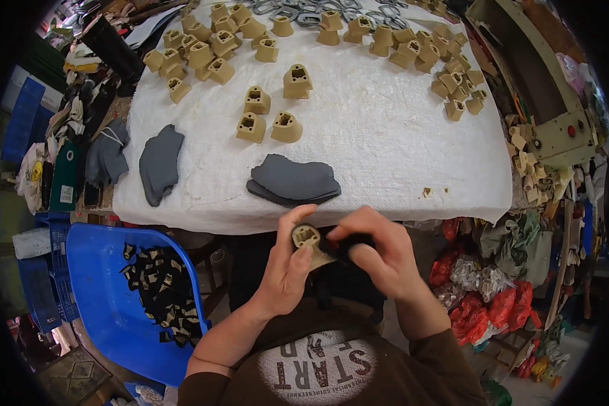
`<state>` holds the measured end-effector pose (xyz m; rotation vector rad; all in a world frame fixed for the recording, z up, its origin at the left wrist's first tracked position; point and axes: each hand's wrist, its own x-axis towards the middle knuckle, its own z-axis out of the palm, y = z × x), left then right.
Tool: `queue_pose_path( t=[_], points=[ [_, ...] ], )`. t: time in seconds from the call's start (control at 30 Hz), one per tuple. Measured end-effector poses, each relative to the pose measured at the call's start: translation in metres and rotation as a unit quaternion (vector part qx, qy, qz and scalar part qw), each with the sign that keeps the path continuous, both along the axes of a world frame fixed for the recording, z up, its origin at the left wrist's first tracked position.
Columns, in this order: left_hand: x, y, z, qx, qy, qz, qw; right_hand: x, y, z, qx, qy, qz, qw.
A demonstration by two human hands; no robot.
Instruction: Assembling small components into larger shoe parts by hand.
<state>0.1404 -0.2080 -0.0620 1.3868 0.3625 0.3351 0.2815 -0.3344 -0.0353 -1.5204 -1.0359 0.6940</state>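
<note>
Just off the table's front edge, my left hand (284, 274) is closed around a tan shoe heel (306, 236), its hollow end turned up. My right hand (386, 254) is beside it, fingers curled on a black piece (356, 242) that meets the heel's side; whether this is a covering or a tool I cannot make out. Beyond my hands lies a stack of dark grey cut sheets (294, 178). Several bare tan heels (287, 127) stand on the table past that stack.
White woven sheeting (386, 155) covers the table. More grey pieces (161, 164) lie at left. Heels (223, 44) crowd the far side, near metal buckles (308, 19). A blue tub (91, 284) at lower left holds black-and-tan pieces. Red bags (468, 318) lie at right.
</note>
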Motion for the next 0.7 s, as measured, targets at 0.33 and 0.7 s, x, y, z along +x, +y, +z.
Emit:
queue_pose_path(
  t=[0.33, 0.7],
  points=[
    [0.003, -0.007, -0.004, -0.028, 0.005, -0.095, 0.995, 0.016, 0.013, -0.012, -0.027, 0.034, 0.126, 0.991],
    [0.009, -0.006, -0.007, -0.037, -0.002, -0.076, 0.996, 0.008, 0.022, -0.02, -0.104, 0.126, -0.017, 0.986]
  ],
)
